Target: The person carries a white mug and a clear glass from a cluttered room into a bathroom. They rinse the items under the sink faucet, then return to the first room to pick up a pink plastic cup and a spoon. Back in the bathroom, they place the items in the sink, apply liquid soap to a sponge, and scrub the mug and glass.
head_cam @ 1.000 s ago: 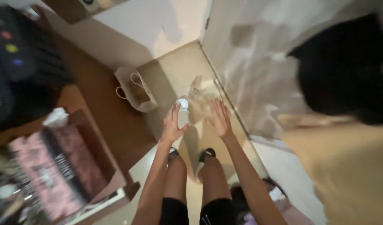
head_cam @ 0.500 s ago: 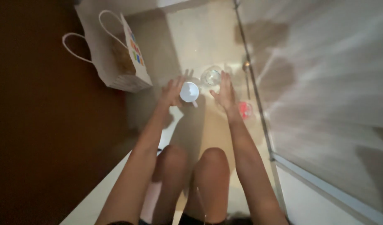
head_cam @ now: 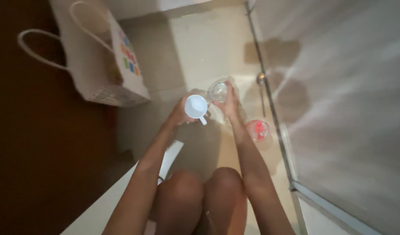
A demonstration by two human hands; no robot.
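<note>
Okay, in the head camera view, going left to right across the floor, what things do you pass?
White paper bag → white mug in the left hand → clear glass in the right hand → red-topped container → metal spoon.

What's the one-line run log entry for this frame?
left hand: holds small white mug | right hand: holds clear glass jar | nearby: red round lid, metal spoon, white paper bag on floor

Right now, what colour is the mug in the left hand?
White, inside and out. The mug sits in the left hand; the head view shows it, looking down into it.
</note>
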